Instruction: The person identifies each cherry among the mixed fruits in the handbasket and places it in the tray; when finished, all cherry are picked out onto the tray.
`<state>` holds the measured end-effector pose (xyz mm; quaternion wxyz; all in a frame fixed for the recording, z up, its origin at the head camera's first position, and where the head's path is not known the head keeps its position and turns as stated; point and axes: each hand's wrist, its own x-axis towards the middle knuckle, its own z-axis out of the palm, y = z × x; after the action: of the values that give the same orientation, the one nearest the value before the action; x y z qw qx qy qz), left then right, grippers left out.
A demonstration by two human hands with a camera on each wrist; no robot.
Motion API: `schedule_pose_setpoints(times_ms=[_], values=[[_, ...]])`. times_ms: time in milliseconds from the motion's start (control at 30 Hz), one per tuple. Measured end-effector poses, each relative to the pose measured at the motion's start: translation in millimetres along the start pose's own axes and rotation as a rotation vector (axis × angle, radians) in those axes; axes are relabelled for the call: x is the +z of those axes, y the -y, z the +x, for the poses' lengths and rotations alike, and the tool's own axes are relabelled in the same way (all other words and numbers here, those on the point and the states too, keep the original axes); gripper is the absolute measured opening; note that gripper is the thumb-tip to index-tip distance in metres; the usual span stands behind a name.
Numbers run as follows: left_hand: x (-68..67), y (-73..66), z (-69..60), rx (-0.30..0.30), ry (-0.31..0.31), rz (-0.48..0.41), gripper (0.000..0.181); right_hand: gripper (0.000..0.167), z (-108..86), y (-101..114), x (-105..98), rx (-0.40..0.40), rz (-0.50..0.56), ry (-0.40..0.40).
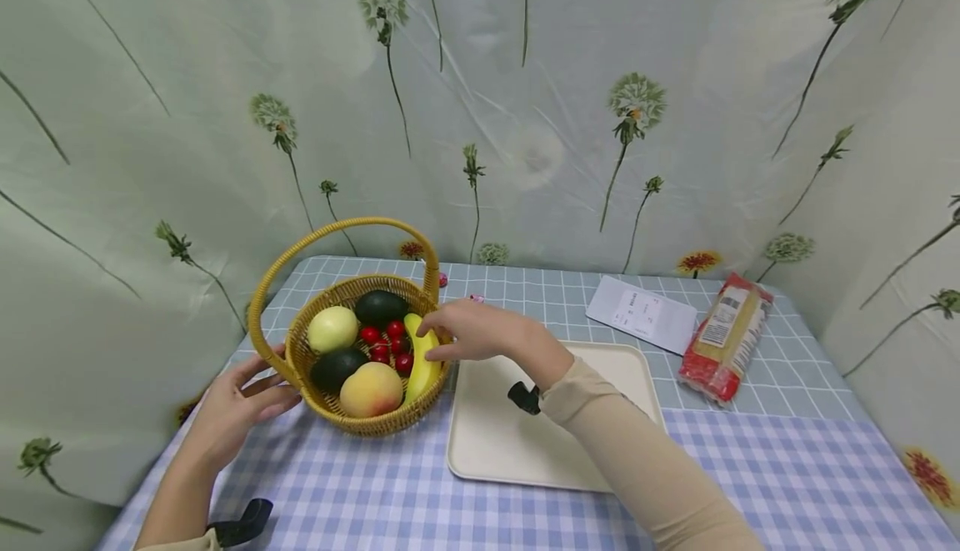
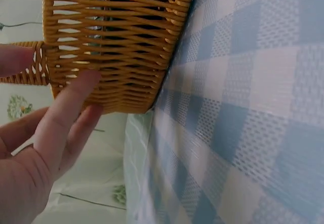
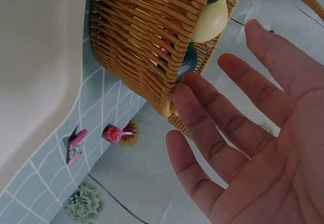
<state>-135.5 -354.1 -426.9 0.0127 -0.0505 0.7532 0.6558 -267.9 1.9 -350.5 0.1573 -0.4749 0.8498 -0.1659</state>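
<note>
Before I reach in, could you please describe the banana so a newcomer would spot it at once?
In the head view, left of the cream tray stands a handled wicker basket. Inside, on the tray side, by the right hand, lies the banana. It alone is long and yellow; the cherries beside it are small, round and red.

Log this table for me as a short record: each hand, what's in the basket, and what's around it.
Left hand: at the basket's left side, near a handle base
Right hand: fingers apart, at the banana; contact unclear
Basket: yellow-brown wicker, arched handle
Contents: banana, peach, small red fruits, pale green fruit, two dark green fruits
Right of basket: cream tray
Far right: white card, red-and-clear package
</note>
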Motion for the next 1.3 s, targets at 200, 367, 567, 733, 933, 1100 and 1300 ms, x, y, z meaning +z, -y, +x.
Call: schedule_pose_setpoints(times_ms=[200,367,567,733,933,1100,1300], values=[[-9.6,6.4,7.4,0.072,0.022,-0.145,0.046,0.041,10.7,2.3,-3.5,0.002,0.002,0.012],[-21.2,8.6,23.0,0.065,0.012,-0.139,0.037,0.039,26.6,5.2,-4.1,-0.005,-0.021,0.034],[-27.9,9.2,35.8,0.045,0.032,-0.050,0.051,0.039,49.1,11.3,-2.7,0.026,-0.032,0.072],[-36.3,9.3,44.5,0.033,0.092,-0.042,0.043,0.039,70.2,12.0,2.5,0.049,-0.056,0.104],[-42.2,8.9,53.3,0.002,0.144,-0.046,0.049,0.037,87.7,14.8,7.9,0.138,-0.106,0.128],[-43.1,7.2,53.6,-0.025,0.154,-0.061,0.045,0.035,96.6,15.0,13.8,0.176,-0.130,0.143],[-41.6,5.4,56.7,-0.038,0.157,-0.069,0.044,0.035,102.4,15.5,16.1,0.226,-0.091,0.142]])
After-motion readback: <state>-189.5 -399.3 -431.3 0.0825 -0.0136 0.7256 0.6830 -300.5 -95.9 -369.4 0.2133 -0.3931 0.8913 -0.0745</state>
